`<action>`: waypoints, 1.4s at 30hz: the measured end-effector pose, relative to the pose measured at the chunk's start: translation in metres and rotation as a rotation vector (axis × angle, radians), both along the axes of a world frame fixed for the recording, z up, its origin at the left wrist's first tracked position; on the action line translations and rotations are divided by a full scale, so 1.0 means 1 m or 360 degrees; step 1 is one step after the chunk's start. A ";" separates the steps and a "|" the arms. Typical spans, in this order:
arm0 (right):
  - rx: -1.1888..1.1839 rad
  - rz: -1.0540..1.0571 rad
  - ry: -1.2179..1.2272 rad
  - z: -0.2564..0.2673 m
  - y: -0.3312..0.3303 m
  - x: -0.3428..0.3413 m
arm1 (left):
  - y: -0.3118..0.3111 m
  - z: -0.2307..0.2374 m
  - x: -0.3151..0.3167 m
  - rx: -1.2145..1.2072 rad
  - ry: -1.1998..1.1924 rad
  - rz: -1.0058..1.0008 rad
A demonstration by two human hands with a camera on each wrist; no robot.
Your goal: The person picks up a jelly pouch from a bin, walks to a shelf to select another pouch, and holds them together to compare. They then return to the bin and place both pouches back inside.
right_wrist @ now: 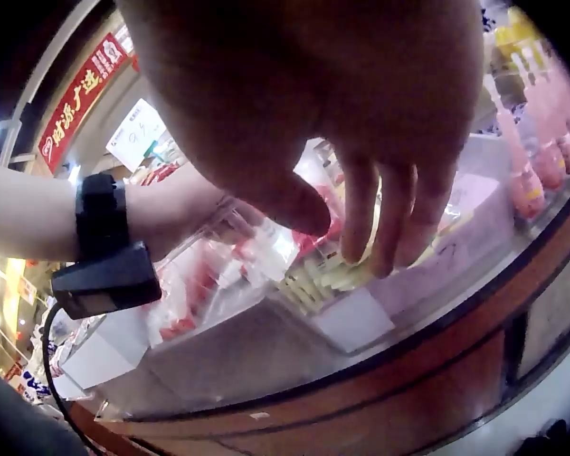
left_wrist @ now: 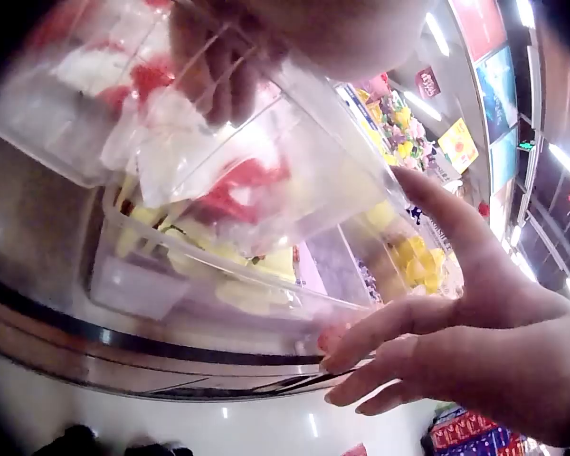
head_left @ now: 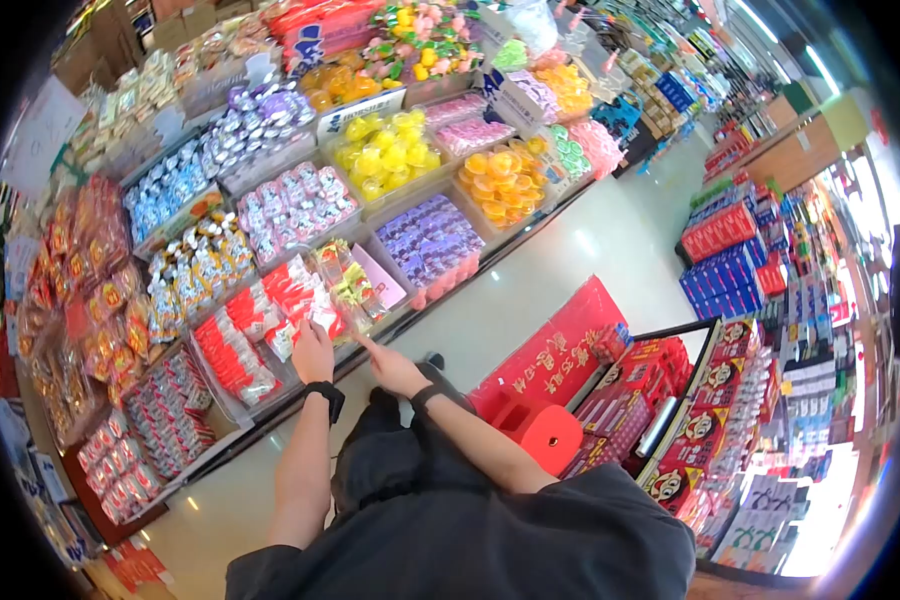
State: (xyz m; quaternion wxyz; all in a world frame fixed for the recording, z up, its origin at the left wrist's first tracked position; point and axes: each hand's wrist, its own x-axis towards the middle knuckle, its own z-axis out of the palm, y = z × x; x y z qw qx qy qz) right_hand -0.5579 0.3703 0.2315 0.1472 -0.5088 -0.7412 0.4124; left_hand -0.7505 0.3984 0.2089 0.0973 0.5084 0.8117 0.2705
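Note:
My left hand (head_left: 313,352) is over the front bin of red-and-white packets (head_left: 235,355), its fingers curled down onto a clear-wrapped red-and-white packet (left_wrist: 237,185). Clear plastic partly covers those fingers (left_wrist: 214,81) in the left wrist view. Just to the right, my right hand (head_left: 395,370) hovers by the front rim of a clear bin (left_wrist: 142,285) with yellow packets (right_wrist: 323,275). Its fingers (left_wrist: 389,332) are spread and loosely bent, with nothing held between them.
More candy bins surround these: purple packets (head_left: 428,240), yellow sweets (head_left: 385,155) and orange cups (head_left: 505,185) behind, striped packets (head_left: 175,405) at left. Behind me, a red bin (head_left: 540,435) and stacked boxes (head_left: 620,425) stand across the aisle floor (head_left: 530,290).

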 end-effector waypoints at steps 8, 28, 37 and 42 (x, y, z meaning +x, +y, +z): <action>0.0064 -0.0149 0.0025 0.008 0.012 0.048 | 0.002 0.007 0.003 -0.0040 0.0041 -0.0023; -0.1252 -0.2078 -0.0219 -0.263 -0.222 0.385 | 0.011 0.000 0.000 -0.0194 0.0195 -0.0289; -0.1199 -0.1860 -0.0170 -0.366 -0.374 0.325 | 0.040 0.040 0.070 0.0104 0.0366 -0.0511; -0.1371 -0.2161 -0.0007 -0.295 -0.294 0.347 | 0.076 0.051 0.188 0.0223 0.0117 -0.1088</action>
